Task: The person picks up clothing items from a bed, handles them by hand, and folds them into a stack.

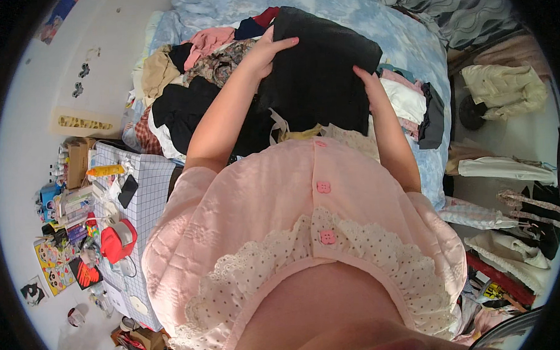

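Observation:
A black cloth garment (320,76), doubled over in a broad panel, is held up over the bed. My left hand (270,50) grips its left edge, thumb on top and fingers hidden behind. On the right edge, lower down, my right hand (368,84) holds it with the thumb in front. Left of the garment lies a heap of loose clothes: a pink cloth (208,44), a beige cloth (157,73), a patterned cloth (223,63) and black pieces (183,109). To the right are stacked a folded white garment (403,99) and a dark grey garment (433,118).
The clothes lie on a bed with a blue and white cover (409,41). A table with a checked cloth (153,179) at the left bears a black phone (128,191), a yellow bottle (105,170) and a red container (118,241). Garments hang at the right.

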Action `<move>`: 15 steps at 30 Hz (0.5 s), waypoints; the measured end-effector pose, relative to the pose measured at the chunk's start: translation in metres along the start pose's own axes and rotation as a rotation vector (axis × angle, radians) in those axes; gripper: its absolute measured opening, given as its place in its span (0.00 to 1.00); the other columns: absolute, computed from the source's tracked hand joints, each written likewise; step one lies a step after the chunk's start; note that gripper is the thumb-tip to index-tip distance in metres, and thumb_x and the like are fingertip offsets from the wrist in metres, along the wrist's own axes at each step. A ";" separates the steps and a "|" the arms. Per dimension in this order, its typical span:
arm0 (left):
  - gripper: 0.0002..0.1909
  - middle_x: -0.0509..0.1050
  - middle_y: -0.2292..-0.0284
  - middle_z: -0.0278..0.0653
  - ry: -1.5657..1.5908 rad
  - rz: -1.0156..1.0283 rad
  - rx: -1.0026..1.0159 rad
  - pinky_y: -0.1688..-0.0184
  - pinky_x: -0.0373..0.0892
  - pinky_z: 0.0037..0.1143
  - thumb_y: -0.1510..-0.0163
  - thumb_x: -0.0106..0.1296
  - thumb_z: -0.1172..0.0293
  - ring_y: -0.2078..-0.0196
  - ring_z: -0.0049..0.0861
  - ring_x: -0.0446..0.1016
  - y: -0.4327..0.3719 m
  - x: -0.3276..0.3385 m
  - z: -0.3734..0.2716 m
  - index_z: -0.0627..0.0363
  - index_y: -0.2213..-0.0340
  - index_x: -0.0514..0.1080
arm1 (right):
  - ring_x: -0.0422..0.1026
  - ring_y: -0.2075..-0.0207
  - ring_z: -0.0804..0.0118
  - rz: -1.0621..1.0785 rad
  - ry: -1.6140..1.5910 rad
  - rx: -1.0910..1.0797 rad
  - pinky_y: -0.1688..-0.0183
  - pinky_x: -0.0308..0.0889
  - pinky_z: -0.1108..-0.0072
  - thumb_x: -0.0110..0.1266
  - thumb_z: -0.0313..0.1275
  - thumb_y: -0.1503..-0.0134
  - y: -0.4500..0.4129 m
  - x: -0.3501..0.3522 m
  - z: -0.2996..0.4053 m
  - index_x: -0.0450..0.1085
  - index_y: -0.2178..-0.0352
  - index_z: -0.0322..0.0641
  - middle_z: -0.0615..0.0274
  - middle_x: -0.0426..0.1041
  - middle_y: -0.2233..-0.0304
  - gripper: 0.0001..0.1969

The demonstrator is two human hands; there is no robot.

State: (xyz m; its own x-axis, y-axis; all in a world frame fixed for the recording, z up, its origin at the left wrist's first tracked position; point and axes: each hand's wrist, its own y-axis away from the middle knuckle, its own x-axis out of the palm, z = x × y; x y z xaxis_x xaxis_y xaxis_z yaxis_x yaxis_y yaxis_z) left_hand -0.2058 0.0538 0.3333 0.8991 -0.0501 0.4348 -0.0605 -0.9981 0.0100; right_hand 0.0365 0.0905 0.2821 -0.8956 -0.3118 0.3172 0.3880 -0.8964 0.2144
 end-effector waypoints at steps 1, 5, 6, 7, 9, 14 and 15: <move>0.20 0.65 0.62 0.40 0.000 0.004 -0.001 0.62 0.64 0.24 0.58 0.48 0.76 0.61 0.29 0.65 0.002 0.001 0.004 0.59 0.59 0.59 | 0.59 0.58 0.66 -0.003 -0.052 0.058 0.57 0.54 0.77 0.50 0.33 0.58 -0.006 -0.006 0.002 0.57 0.58 0.39 0.63 0.60 0.59 0.23; 0.23 0.67 0.64 0.36 -0.131 0.000 -0.069 0.62 0.64 0.25 0.61 0.49 0.79 0.64 0.27 0.67 0.004 -0.007 0.049 0.59 0.59 0.59 | 0.62 0.59 0.65 -0.149 -0.232 0.367 0.59 0.57 0.77 0.50 0.37 0.57 -0.023 -0.025 0.002 0.60 0.59 0.38 0.60 0.63 0.60 0.22; 0.21 0.67 0.65 0.36 -0.033 0.059 -0.190 0.62 0.64 0.25 0.60 0.49 0.78 0.64 0.27 0.67 0.001 -0.026 0.065 0.59 0.60 0.60 | 0.65 0.62 0.64 -0.085 -0.291 0.408 0.60 0.59 0.76 0.49 0.38 0.56 0.002 0.017 0.030 0.62 0.61 0.37 0.58 0.65 0.62 0.21; 0.20 0.68 0.65 0.36 0.062 0.153 -0.320 0.62 0.64 0.25 0.60 0.49 0.78 0.64 0.27 0.67 -0.003 -0.027 0.070 0.60 0.61 0.62 | 0.65 0.62 0.64 -0.091 -0.293 0.401 0.60 0.59 0.76 0.49 0.38 0.56 -0.002 0.009 0.027 0.62 0.61 0.37 0.58 0.65 0.62 0.21; 0.16 0.68 0.66 0.36 0.096 0.093 -0.388 0.61 0.64 0.25 0.59 0.48 0.77 0.64 0.26 0.67 -0.005 -0.027 0.076 0.60 0.64 0.64 | 0.66 0.64 0.63 0.152 -0.554 0.455 0.60 0.61 0.76 0.48 0.36 0.55 -0.018 -0.020 0.004 0.63 0.63 0.37 0.58 0.66 0.64 0.18; 0.22 0.66 0.63 0.38 0.154 0.090 -0.388 0.61 0.64 0.28 0.58 0.48 0.75 0.61 0.29 0.66 0.004 -0.026 0.072 0.56 0.58 0.58 | 0.65 0.63 0.61 0.044 -0.507 0.379 0.58 0.59 0.73 0.47 0.33 0.53 -0.018 -0.032 -0.024 0.62 0.61 0.37 0.57 0.65 0.62 0.17; 0.22 0.66 0.63 0.38 0.156 0.088 -0.391 0.61 0.64 0.28 0.58 0.48 0.75 0.61 0.29 0.66 0.006 -0.023 0.068 0.56 0.58 0.58 | 0.65 0.62 0.61 0.011 -0.500 0.387 0.58 0.59 0.73 0.46 0.32 0.53 -0.011 -0.028 -0.023 0.61 0.61 0.37 0.56 0.65 0.62 0.17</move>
State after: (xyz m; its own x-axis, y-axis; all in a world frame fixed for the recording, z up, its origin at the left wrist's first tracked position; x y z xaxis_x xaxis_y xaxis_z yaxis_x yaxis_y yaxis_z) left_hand -0.1973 0.0462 0.2626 0.8089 -0.0987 0.5796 -0.3205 -0.9005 0.2940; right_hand 0.0526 0.1017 0.2499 -0.7175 -0.0517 0.6946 0.5313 -0.6855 0.4978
